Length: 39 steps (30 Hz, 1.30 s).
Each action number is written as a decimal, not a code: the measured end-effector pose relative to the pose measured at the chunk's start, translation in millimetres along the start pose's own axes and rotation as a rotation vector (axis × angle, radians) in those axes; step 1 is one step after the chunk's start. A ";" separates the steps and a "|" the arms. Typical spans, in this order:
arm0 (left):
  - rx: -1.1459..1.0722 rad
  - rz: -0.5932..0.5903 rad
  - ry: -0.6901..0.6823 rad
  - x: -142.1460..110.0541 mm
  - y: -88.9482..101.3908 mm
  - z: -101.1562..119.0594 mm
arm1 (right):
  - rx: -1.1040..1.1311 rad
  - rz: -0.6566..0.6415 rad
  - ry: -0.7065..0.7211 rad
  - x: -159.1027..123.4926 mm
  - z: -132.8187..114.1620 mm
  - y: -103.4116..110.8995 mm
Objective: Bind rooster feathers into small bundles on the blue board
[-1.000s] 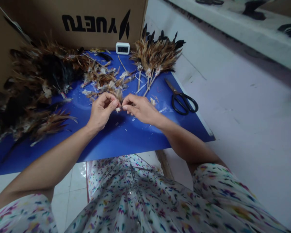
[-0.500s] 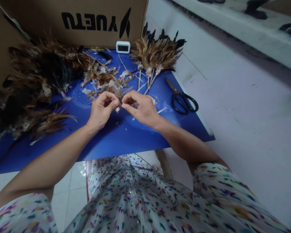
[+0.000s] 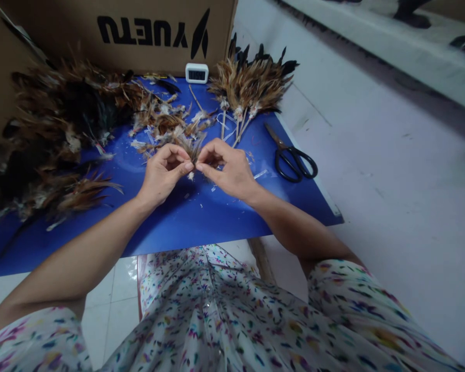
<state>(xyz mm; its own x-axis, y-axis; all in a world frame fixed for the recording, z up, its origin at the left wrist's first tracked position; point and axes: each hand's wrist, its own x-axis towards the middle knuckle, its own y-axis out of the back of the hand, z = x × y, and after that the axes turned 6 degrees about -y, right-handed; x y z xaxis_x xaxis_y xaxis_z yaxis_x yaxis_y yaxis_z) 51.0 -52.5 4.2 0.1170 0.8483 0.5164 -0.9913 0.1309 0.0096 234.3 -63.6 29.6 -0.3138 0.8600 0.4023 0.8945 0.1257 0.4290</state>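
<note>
Between my two hands, above the blue table sheet (image 3: pixel 170 219), is a small tuft of brown-grey feathers (image 3: pixel 194 148) with a pale fluffy base showing below the fingers. My left hand (image 3: pixel 166 169) pinches it between thumb and forefinger. From the other side, my right hand (image 3: pixel 228 168) closes thumb and forefinger on it, the tips nearly touching those of the left. Just beyond my fingers lies a scatter of loose brown and white feathers (image 3: pixel 163 121). Exactly how the tuft sits between the fingertips is too small to tell.
Black-handled scissors (image 3: pixel 294 161) lie to the right. Behind them are feather bundles on thin sticks (image 3: pixel 248 85). A white digital clock (image 3: pixel 197 73) stands before a cardboard box (image 3: pixel 151 36). A large heap of dark and brown feathers (image 3: pixel 62 119) covers the left side.
Both hands have shifted very slightly to the right, still pinching. The tuft's feathers now stand more upright and spread between the fingers.
</note>
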 end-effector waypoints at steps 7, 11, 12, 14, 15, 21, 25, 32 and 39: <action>-0.036 -0.006 0.042 -0.7 -0.5 0.6 | 0.039 0.006 -0.026 -2.1 0.8 -3.1; -0.065 -0.009 0.072 -1.7 -1.3 0.6 | 0.095 0.024 -0.039 -2.5 2.6 -6.1; -0.073 -0.011 0.079 -1.9 -1.7 0.9 | 0.115 0.025 -0.041 -2.4 2.9 -6.7; -0.093 -0.014 0.088 -2.3 -2.3 1.5 | 0.151 0.024 -0.045 -2.0 3.5 -7.7; -0.103 -0.015 0.094 -2.4 -2.6 1.8 | 0.164 0.021 -0.051 -1.7 3.8 -8.0; -0.135 -0.028 0.134 -3.0 -3.7 3.1 | 0.176 0.014 -0.070 -1.4 5.0 -8.2; -0.163 -0.021 0.142 -2.5 -4.3 3.8 | 0.149 0.043 -0.049 -2.6 2.7 -7.1; -0.166 -0.036 0.156 -1.6 -4.4 7.0 | 0.040 0.057 -0.012 -2.8 2.7 -3.4; -0.173 -0.041 0.185 -2.3 -4.0 7.4 | -0.080 0.057 0.095 -5.5 2.1 -3.0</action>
<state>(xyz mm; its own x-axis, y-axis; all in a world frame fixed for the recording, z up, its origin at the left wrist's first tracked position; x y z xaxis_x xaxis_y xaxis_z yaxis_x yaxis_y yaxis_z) 54.2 -58.7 9.4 0.1821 0.9179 0.3526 -0.9623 0.2400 -0.1278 234.0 -67.7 24.4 -0.2950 0.8135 0.5012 0.8847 0.0344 0.4648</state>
